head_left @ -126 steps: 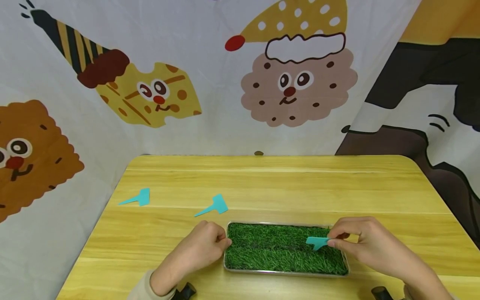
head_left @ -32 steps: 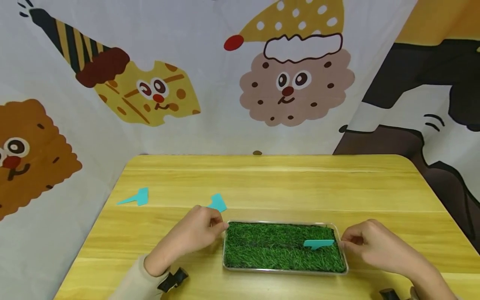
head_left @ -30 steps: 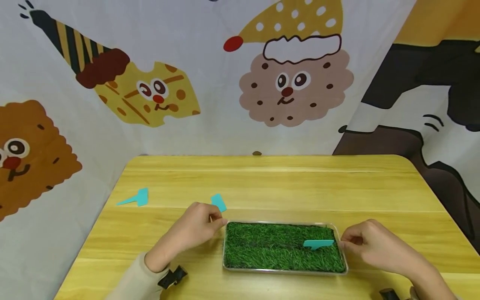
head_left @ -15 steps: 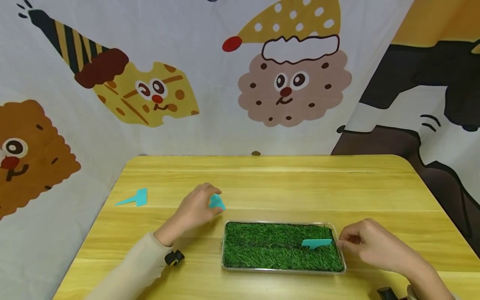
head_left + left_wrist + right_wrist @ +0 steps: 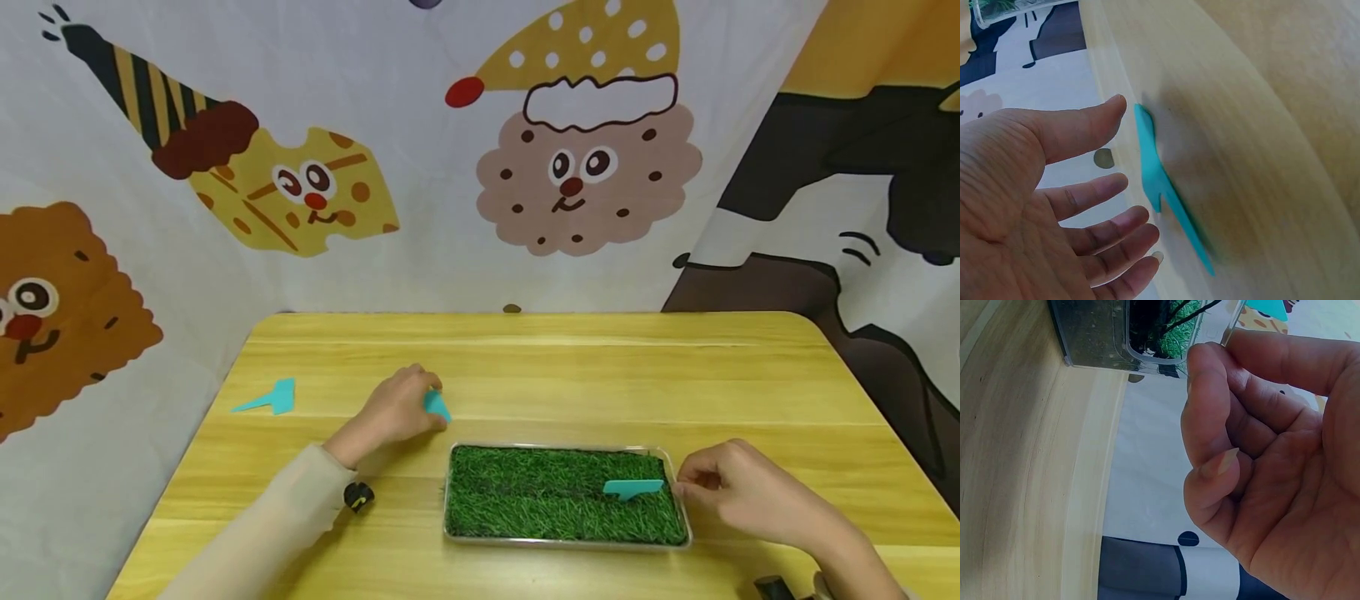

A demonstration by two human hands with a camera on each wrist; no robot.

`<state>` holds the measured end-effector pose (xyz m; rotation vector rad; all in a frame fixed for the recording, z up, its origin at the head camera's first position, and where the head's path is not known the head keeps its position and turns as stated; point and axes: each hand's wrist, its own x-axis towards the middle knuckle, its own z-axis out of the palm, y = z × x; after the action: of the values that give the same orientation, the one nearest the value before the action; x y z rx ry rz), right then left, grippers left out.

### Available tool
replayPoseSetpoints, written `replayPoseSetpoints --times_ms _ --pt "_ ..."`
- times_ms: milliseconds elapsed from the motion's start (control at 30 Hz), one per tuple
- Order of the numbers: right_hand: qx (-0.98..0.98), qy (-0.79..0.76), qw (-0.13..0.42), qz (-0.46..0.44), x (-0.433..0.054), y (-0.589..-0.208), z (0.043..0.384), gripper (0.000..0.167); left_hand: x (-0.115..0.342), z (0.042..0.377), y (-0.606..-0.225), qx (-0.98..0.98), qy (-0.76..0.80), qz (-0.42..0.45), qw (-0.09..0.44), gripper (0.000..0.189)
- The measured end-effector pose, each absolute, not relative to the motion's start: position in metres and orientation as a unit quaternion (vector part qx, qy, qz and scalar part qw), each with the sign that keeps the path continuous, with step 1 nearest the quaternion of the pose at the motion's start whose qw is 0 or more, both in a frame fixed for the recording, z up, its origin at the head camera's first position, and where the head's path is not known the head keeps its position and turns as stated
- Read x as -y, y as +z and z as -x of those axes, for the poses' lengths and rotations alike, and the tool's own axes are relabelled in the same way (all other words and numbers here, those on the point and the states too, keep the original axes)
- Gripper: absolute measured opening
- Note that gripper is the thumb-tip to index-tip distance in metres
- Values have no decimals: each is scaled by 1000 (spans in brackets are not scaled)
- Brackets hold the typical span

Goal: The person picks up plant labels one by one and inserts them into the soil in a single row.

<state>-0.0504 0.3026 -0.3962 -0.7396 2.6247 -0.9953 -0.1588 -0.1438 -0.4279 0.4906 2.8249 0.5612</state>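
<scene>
My left hand [image 5: 401,404] reaches over a teal T-shaped plant label [image 5: 437,406] behind the box's left end. In the left wrist view the thumb and fingers [image 5: 1100,190] are spread apart beside the label [image 5: 1155,172], which lies on the table. A clear plastic box [image 5: 567,544] holds green artificial grass [image 5: 540,500]. Another teal plant label [image 5: 633,487] stands in the grass near the right end, its stem hidden. My right hand [image 5: 750,492] pinches the box's right rim between thumb and index finger, as the right wrist view [image 5: 1229,337] confirms.
A third teal plant label [image 5: 283,397] lies flat at the table's left side. The wooden table [image 5: 570,375] ends at a cloth backdrop [image 5: 442,275] printed with cartoon food. Black wrist devices [image 5: 358,497] sit on both wrists.
My right hand has let go of the label now standing in the grass and holds the rim. My left hand has left the box's left end and moved back to the label on the table.
</scene>
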Motion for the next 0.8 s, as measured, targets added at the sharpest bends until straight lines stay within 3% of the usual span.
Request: replayPoseSetpoints --times_ms 267,467,800 --pt "-895 -349 139 241 -302 -396 51 22 143 166 -432 -961 190 -145 137 57" --pt "-895 -347 125 252 -303 -396 50 24 144 173 -433 -950 225 -127 175 58" --pt "-894 -349 132 249 -303 -397 50 20 150 176 -427 -928 306 -125 170 22"
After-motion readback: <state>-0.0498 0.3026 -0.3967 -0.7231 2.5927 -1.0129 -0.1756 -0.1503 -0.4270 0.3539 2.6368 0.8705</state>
